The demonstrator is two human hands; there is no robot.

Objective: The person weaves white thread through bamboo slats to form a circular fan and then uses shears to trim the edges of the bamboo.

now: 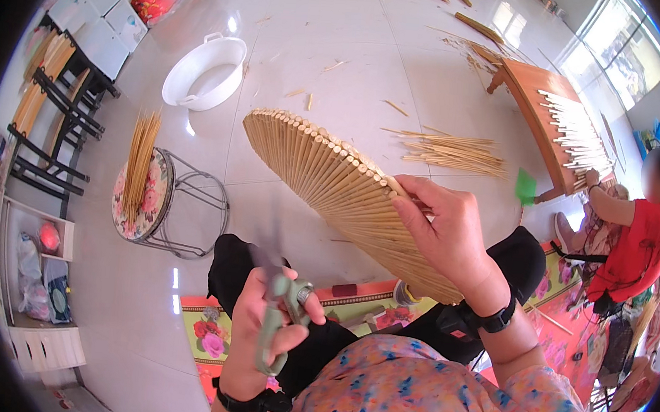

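Note:
In my right hand (449,223) is a fan-shaped piece of pale stalks (332,183) set side by side. The thumb presses on its near face, close to the thick rim of cut stalk ends, and the fingers go behind. The piece slants down over my lap, its lower end by my right wrist. My left hand (256,312) grips green-handled scissors (272,325), with fingers through and around the handles. Their blades point up and away, smeared by motion, so whether they are apart does not show. The scissors are left of the fan piece and do not touch it.
A round flowered stool (165,185) bears a bundle of thin stalks (141,164). Beyond it stands a white basin (204,80). More stalks (454,152) lie on the floor. On the right, a person in red (637,246) reaches to a wooden table (528,105) with pale sticks (576,132).

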